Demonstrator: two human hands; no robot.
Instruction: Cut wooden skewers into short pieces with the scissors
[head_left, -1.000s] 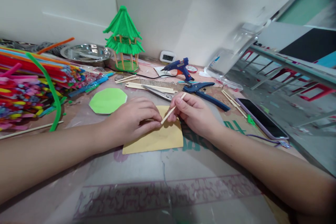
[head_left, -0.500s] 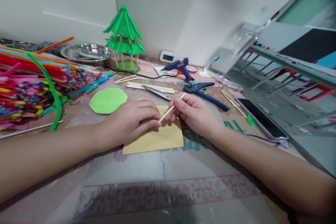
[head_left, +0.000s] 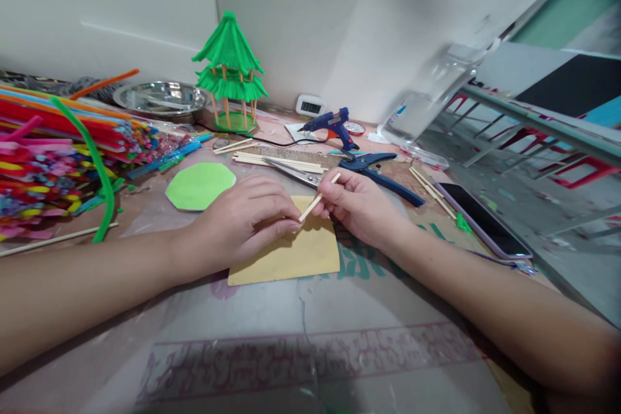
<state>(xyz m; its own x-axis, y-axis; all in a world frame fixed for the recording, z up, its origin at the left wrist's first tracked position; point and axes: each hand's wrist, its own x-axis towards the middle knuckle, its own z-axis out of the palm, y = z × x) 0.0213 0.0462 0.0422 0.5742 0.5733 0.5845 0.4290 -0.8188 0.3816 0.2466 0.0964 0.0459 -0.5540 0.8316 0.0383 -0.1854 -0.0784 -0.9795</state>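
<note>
Between both hands a short, pale wooden stick (head_left: 319,197) slants up to the right. My right hand (head_left: 361,207) pinches it between thumb and fingers near its upper part. The fingertips of my left hand (head_left: 259,215) are closed at its lower end. Beneath the hands lies a yellow sheet (head_left: 284,262), partly covered by them. Just behind my left hand is a light green octagonal card (head_left: 198,186). Scissors (head_left: 295,173) and several more wooden sticks (head_left: 276,160) lie behind the hands.
A green-roofed model pavilion (head_left: 230,74) stands at the back, beside a blue glue gun (head_left: 332,124) and a timer (head_left: 310,105). Colourful pipe cleaners (head_left: 63,162) fill the left. Blue-handled cutters (head_left: 383,174), a phone (head_left: 482,217) and a clear plastic container (head_left: 422,97) are at right.
The stick and the fingers on it have shifted very slightly to the right. Both hands keep their grip, and the surrounding things stay in place.
</note>
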